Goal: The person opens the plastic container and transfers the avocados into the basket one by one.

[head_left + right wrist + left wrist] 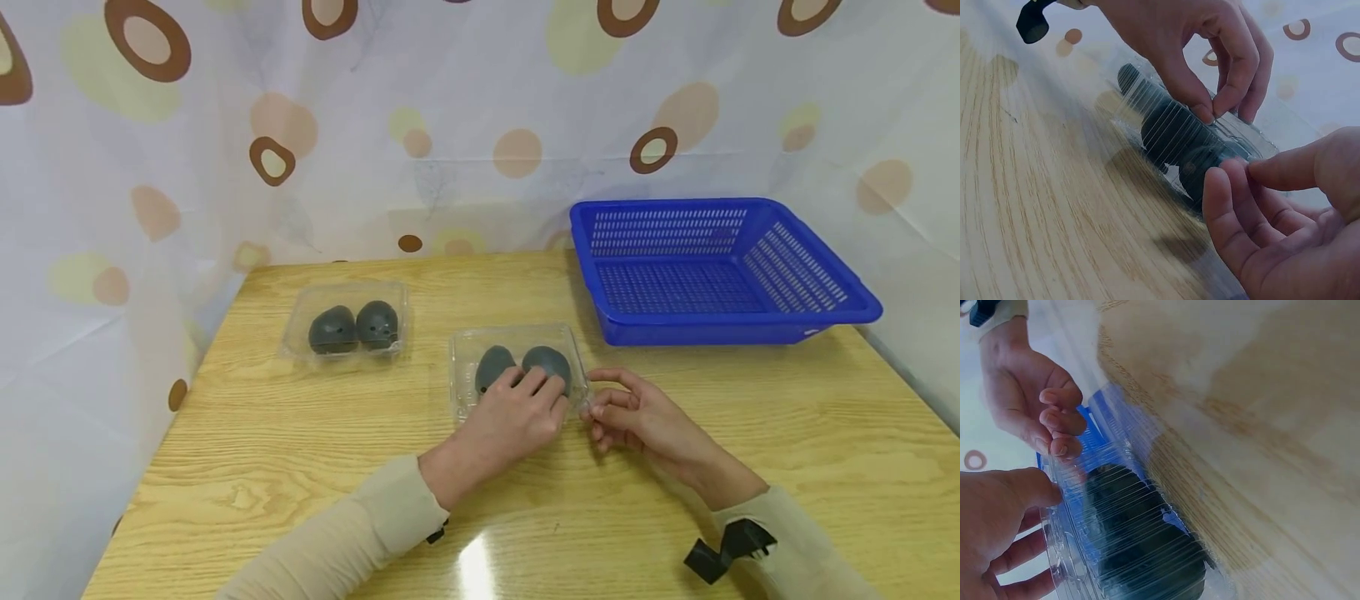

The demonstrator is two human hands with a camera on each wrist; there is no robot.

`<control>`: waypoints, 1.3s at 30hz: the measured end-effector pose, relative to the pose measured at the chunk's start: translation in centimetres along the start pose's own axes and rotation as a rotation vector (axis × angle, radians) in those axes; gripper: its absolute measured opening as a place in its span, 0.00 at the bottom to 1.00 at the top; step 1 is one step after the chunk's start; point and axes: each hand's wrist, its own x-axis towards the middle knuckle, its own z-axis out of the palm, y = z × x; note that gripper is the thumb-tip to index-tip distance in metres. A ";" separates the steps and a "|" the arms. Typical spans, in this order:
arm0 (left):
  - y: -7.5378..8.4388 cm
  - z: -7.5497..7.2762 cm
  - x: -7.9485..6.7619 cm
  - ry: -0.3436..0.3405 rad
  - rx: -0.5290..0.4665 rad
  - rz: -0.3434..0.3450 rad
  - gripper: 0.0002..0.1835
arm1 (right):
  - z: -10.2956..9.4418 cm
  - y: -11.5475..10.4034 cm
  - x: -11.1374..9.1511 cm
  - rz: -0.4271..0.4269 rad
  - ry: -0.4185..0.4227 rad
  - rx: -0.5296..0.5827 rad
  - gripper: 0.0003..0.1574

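A clear plastic clamshell box (pixel 465 346) sits mid-table, holding two dark green avocados (pixel 550 360). My left hand (pixel 517 417) reaches over the front of this box. In the right wrist view, the thumb and fingers of that left hand (pixel 1210 50) pinch the rim along its front. My right hand (pixel 637 421) pinches the front right corner of the same box between thumb and fingertips. The left wrist view shows one avocado (pixel 1141 537) through the ribbed plastic wall, with my right hand (pixel 1032 387) at the far corner.
At the back left stands a second clear plastic box (pixel 406 304) with two more dark avocados (pixel 377 323). A blue perforated plastic basket (pixel 712 321) is at the back right. Behind the wooden table (pixel 262 433) hangs a white cloth (pixel 450 100) with brown and peach spots.
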 end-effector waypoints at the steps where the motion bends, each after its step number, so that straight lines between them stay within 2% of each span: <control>1: 0.0 0.0 0.0 0.005 -0.002 -0.002 0.22 | 0.0 0.0 0.0 -0.004 0.000 -0.001 0.34; 5: -0.4 -1.1 0.3 0.030 -0.005 -0.002 0.18 | 0.0 -0.1 0.1 -0.023 0.009 -0.009 0.33; 8: -0.5 -1.3 0.3 0.031 -0.010 -0.003 0.15 | 0.1 -0.1 0.2 -0.034 0.025 -0.012 0.32; 12: -0.4 -1.0 0.3 0.050 -0.014 -0.005 0.16 | 0.3 0.0 0.4 -0.045 0.055 -0.039 0.30; 15: -0.2 -0.3 0.1 0.054 -0.024 -0.001 0.21 | 0.5 0.0 0.5 -0.036 0.073 -0.049 0.30; 19: 0.2 0.7 -0.1 0.007 -0.049 0.013 0.25 | 0.5 0.0 0.4 -0.006 0.068 -0.009 0.31; 23: 0.5 1.2 -0.2 -0.043 -0.066 0.031 0.20 | 0.6 0.1 0.2 0.009 0.060 -0.001 0.31; 32: 0.6 1.3 0.1 -0.026 -0.042 0.045 0.15 | 1.0 0.6 0.1 -0.045 0.079 -0.045 0.28; 39: 0.6 1.3 0.2 -0.081 -0.083 0.050 0.14 | 1.5 0.4 0.5 -0.032 0.118 -0.038 0.23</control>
